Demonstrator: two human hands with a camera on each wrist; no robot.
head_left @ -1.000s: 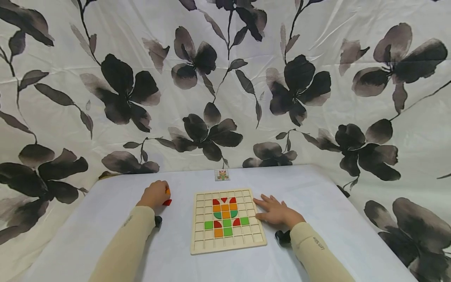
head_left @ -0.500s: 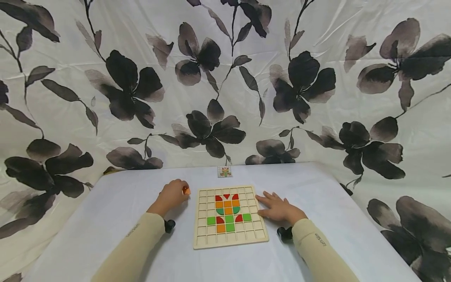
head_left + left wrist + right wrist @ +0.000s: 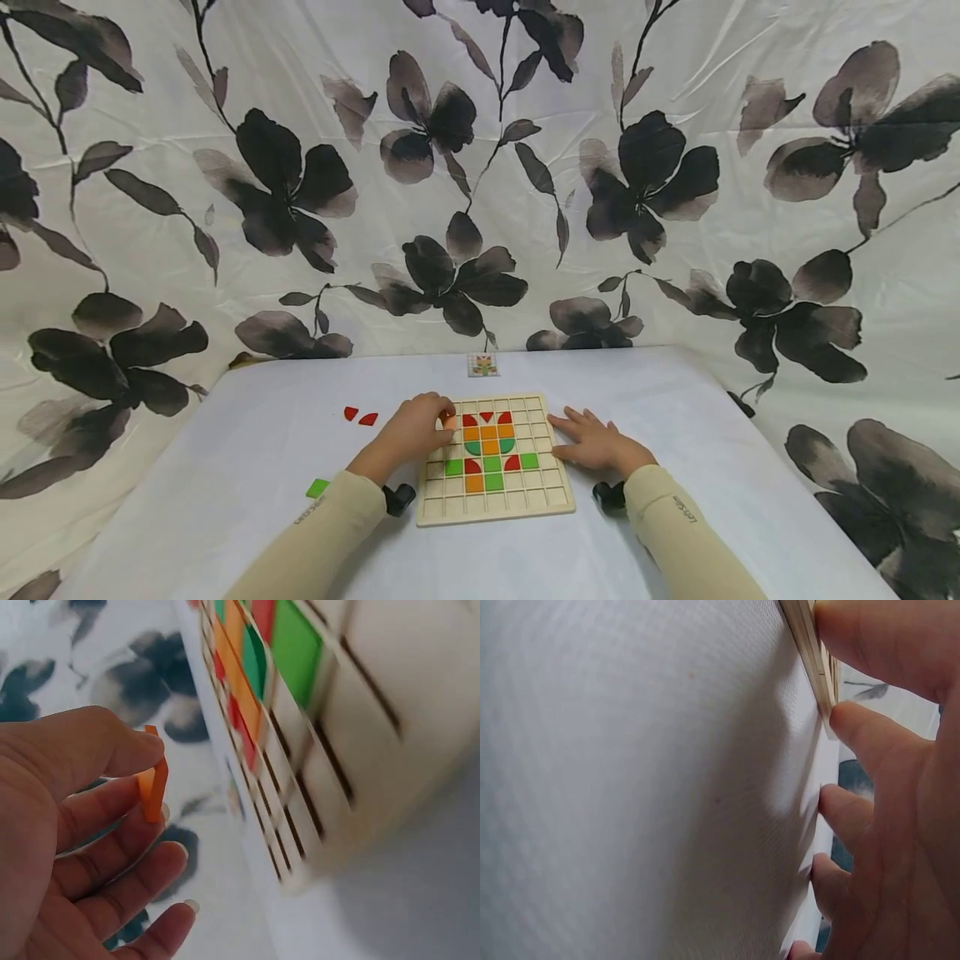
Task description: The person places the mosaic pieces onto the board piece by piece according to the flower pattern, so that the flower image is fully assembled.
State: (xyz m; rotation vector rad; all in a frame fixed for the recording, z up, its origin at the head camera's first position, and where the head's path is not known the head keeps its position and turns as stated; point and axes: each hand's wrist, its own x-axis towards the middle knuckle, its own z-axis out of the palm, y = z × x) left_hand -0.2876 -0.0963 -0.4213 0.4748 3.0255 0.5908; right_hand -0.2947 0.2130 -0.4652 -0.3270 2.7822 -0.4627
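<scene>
My left hand (image 3: 408, 432) pinches an orange tile (image 3: 155, 787) between thumb and index finger; its other fingers are loosely bent. It is over the upper left cells of a wooden grid board (image 3: 517, 502), and the left wrist view shows the tile apart from the board. The board bears red, orange, green and teal pieces in a nearly symmetrical pattern. My right hand (image 3: 596, 442) lies at the board's right edge with fingers spread. In the right wrist view its thumb and index fingertip touch the board's side (image 3: 810, 652), while other fingertips rest on the white cloth.
Two red pieces, one (image 3: 351, 413) beside the other (image 3: 367, 419), lie left of the board. A light green tile (image 3: 317, 488) lies by the left sleeve. A small pattern card (image 3: 483, 365) is at the table's back edge. Behind hangs a floral cloth (image 3: 450, 192).
My left hand has carried the orange tile rightward from the left of the table to over the board, uncovering the red pieces and the green tile. My right hand has stayed at the board's edge.
</scene>
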